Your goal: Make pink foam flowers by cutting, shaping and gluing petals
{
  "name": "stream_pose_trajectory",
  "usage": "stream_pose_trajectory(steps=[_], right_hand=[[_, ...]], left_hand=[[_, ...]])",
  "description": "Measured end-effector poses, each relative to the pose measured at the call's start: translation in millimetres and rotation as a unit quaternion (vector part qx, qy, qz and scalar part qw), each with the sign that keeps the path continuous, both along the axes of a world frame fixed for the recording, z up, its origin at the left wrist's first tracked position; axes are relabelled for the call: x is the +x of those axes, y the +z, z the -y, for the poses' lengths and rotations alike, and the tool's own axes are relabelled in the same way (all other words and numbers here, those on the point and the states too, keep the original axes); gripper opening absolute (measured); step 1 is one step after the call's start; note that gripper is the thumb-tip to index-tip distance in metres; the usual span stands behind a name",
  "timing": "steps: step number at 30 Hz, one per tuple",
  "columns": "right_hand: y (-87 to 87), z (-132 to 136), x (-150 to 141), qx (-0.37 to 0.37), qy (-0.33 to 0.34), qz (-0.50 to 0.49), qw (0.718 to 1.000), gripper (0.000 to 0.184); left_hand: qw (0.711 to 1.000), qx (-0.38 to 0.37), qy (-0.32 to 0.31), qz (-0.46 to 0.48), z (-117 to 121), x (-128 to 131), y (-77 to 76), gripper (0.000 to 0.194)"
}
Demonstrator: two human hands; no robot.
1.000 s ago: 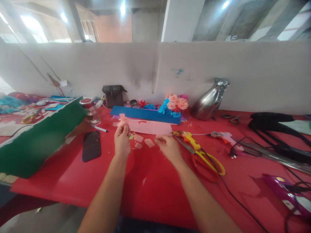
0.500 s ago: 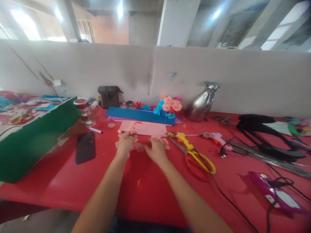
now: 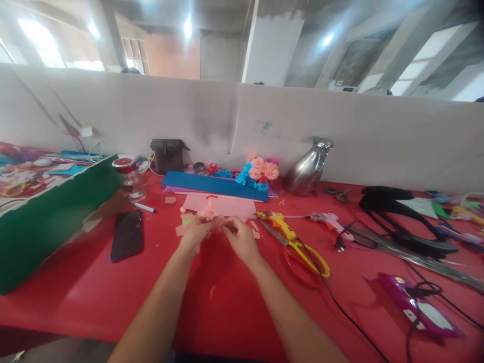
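Observation:
My left hand point(image 3: 194, 234) is closed on a small pink paper flower point(image 3: 209, 209), whose petals stick up above the fingers. Close beside it, my right hand point(image 3: 241, 241) is in a pinch at a pale pink petal piece point(image 3: 218, 221), which reaches across to the left fingertips. Cut pink pieces point(image 3: 180, 231) lie on the red table around both hands. Just beyond them is a flat pink sheet point(image 3: 238, 205). Yellow-and-red-handled scissors point(image 3: 308, 252) and a yellow glue gun point(image 3: 282, 224) lie to the right of my right hand.
Behind the pink sheet lie blue sheets point(image 3: 212, 185) and a bunch of pink and blue paper flowers point(image 3: 260, 171). A steel jug point(image 3: 308, 169) stands near the wall. Left are a phone point(image 3: 127, 236), a glass jar point(image 3: 130, 181) and a green board point(image 3: 56, 222). Cords trail at right.
My right hand has risen from the loose pink pieces and come close to my left hand, now with a petal piece at its fingertips. The left hand still holds the flower.

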State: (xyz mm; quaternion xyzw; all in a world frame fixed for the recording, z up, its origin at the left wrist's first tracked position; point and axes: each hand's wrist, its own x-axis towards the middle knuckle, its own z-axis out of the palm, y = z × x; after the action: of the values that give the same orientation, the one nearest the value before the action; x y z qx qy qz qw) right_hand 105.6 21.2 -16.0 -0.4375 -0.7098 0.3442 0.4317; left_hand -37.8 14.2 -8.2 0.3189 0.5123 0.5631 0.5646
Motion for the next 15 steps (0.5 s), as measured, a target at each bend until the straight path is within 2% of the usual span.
stream_pose_trajectory(steps=[5, 10, 13, 15], right_hand=[[3.0, 3, -2, -0.007, -0.002, -0.014, 1.0, 0.01], [4.7, 4, -2, -0.041, 0.015, -0.016, 0.999, 0.024], [14.0, -5, 19, -0.026, 0.009, 0.02, 0.999, 0.024], [22.9, -16, 49, -0.008, -0.055, 0.053, 0.997, 0.019]], left_hand=[[1.0, 0.002, 0.004, -0.011, 1, 1, 3.0, 0.031], [1.0, 0.012, -0.008, -0.026, 2, 1, 2.1, 0.03], [0.999, 0.02, 0.002, -0.044, 2, -1, -0.5, 0.03], [0.998, 0.015, 0.01, -0.056, 1, -2, -2.5, 0.029]])
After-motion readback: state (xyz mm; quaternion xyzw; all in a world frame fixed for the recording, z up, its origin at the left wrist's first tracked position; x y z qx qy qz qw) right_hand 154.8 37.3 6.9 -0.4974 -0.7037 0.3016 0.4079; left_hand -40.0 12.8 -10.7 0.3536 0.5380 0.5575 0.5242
